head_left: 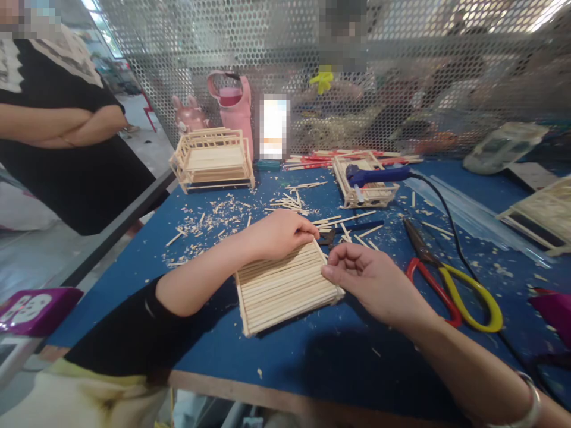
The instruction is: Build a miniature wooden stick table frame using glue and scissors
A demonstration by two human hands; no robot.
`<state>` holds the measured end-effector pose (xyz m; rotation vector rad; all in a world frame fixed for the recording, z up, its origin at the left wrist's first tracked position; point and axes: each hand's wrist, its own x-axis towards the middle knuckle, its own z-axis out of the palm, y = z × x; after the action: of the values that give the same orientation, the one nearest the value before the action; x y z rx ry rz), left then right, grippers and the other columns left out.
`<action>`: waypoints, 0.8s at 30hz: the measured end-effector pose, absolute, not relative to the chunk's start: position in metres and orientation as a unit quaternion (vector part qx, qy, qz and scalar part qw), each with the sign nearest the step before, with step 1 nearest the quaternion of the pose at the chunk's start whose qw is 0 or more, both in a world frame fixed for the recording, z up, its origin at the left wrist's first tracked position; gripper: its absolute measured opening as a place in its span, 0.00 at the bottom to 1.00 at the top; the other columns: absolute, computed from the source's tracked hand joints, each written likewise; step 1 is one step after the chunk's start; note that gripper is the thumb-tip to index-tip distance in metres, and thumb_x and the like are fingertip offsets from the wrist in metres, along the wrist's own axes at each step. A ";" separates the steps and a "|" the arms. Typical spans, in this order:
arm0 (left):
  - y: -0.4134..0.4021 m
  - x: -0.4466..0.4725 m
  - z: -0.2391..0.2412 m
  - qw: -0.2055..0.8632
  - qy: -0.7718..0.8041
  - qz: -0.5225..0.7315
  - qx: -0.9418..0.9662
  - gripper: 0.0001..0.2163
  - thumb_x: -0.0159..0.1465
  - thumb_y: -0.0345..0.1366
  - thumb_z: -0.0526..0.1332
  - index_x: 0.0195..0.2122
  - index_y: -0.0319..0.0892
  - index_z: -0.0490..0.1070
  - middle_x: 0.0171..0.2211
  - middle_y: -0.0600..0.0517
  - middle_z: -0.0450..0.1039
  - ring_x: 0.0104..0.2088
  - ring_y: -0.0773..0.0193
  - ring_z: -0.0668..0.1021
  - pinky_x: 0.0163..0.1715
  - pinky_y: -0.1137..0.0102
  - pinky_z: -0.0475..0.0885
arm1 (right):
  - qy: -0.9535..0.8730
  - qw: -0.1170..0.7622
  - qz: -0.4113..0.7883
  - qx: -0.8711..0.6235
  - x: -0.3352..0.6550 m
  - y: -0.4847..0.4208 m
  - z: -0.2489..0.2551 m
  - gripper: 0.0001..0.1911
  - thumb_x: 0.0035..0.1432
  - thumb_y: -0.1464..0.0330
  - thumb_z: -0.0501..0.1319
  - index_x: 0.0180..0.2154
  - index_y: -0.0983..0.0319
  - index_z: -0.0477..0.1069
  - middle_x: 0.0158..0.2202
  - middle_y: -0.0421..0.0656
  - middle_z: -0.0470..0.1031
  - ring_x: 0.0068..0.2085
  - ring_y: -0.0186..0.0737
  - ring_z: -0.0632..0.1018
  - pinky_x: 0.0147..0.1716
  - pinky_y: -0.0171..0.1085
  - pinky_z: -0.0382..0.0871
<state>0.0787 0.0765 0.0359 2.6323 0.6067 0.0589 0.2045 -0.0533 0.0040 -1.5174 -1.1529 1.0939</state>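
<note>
A flat panel of thin wooden sticks (285,285) laid side by side is on the blue table, tilted slightly, with a crosswise stick along its right edge. My left hand (283,235) rests across its far side, fingers curled over the far right corner. At the right edge, my right hand (370,276) has its fingers bent and the thumb pressed to the panel's edge stick. The tips of both hands are partly hidden. Behind the panel lie loose sticks (289,203) and dark-jawed pliers (330,236), partly covered.
A stick-built bed (214,160) stands back left, near a pink bottle (238,113). A blue glue gun (379,174) lies on another stick frame (357,196), its cord trailing right. Red-and-yellow-handled scissors (446,279) lie right. A person (57,131) stands left, arms crossed.
</note>
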 end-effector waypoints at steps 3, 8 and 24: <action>0.078 0.079 0.034 0.211 0.206 0.027 0.955 0.12 0.61 0.32 0.53 0.41 0.41 0.75 0.40 0.53 0.77 0.40 0.66 0.76 0.39 0.73 0.66 | -0.485 0.444 0.462 -0.596 0.212 -0.057 0.006 0.10 0.47 0.61 0.59 0.25 0.62 0.64 0.19 0.33 0.61 0.19 0.26 0.61 0.17 0.30 0.53; 0.078 0.078 0.033 0.203 0.208 0.034 0.956 0.13 0.61 0.33 0.53 0.40 0.42 0.76 0.40 0.53 0.77 0.40 0.66 0.76 0.40 0.73 0.66 | -0.509 0.412 0.459 -0.600 0.223 -0.061 0.007 0.08 0.45 0.65 0.61 0.23 0.61 0.63 0.15 0.30 0.57 0.16 0.25 0.59 0.15 0.29 0.49; 0.075 0.078 0.034 0.190 0.213 0.027 0.958 0.14 0.62 0.33 0.51 0.42 0.42 0.75 0.41 0.52 0.77 0.41 0.65 0.75 0.41 0.72 0.66 | -0.471 0.395 0.499 -0.610 0.214 -0.059 0.008 0.09 0.41 0.65 0.64 0.23 0.63 0.67 0.13 0.30 0.60 0.15 0.23 0.58 0.13 0.27 0.47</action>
<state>0.0783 0.0745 0.0345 2.6934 0.5980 0.0769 0.2141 -0.0589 0.0080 -1.5481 -1.1954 1.2659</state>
